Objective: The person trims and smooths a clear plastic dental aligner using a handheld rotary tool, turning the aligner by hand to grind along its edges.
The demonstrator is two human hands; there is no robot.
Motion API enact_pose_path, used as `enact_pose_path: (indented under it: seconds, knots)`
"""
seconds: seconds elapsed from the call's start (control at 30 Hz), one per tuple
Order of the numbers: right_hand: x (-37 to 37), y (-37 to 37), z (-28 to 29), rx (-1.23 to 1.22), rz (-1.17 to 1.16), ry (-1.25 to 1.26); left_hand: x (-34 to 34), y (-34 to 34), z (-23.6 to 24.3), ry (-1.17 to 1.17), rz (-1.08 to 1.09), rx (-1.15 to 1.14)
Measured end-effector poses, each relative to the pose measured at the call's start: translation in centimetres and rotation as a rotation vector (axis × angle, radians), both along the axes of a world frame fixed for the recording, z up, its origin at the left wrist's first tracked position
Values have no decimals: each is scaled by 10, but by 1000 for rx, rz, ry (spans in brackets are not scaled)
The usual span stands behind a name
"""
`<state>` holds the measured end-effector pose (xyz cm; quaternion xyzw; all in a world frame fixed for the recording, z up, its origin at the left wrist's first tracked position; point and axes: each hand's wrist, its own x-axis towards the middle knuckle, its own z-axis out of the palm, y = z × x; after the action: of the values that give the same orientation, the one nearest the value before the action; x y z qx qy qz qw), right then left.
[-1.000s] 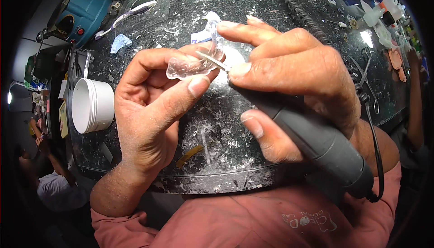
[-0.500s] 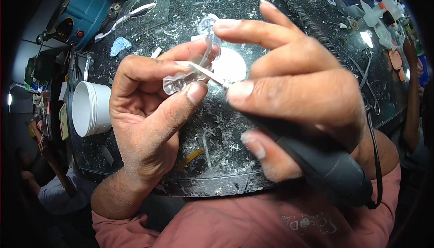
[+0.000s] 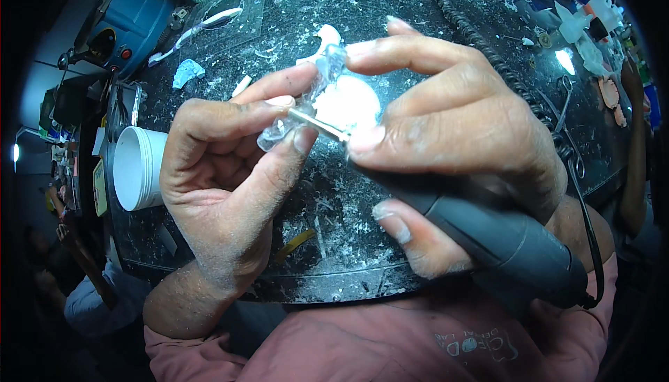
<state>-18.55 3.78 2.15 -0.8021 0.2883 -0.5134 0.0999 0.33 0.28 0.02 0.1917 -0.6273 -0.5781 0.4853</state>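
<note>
A clear plastic dental aligner [image 3: 277,133] is pinched between the thumb and fingers of my left hand [image 3: 233,152]. My right hand [image 3: 460,124] is wrapped round a black rotary handpiece [image 3: 502,235], its cable leaving from the rear end. The handpiece's thin metal bur [image 3: 319,124] lies against or just over the aligner, close to my left thumb and index fingertip; exact contact I cannot make out. My right index fingertip touches the aligner's far end. A bright white round patch [image 3: 348,107], overexposed, shows on the table behind the bur.
A white tub [image 3: 143,169] stands left of my left hand. Beyond are a blue machine [image 3: 132,23], a white-handled tool [image 3: 202,26] and a blue lump [image 3: 187,73]. Scissors-like metal tools [image 3: 566,103] and a coiled cord [image 3: 481,54] lie right on the dusty black table [image 3: 348,235].
The aligner has tilted in my left hand, which has moved slightly left. The bur has shifted a little left and down along it. My right hand keeps its grip on the handpiece.
</note>
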Motion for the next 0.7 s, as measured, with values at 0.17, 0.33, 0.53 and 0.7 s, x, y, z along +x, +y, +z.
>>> enact_pose_path:
  seconds: [0.17,0.33,0.53,0.7]
  knots:
    - [6,3,-27,-131,-22,-379,-2,-1,1,-107,95,-213]
    - [4,0,-31,-139,26,-415,0,-2,2,-155,116,-329]
    - [-1,10,-22,-1,-14,-329,-3,-1,3,-159,108,-380]
    - [-2,15,-17,57,-33,-334,-6,-2,3,-102,47,-224]
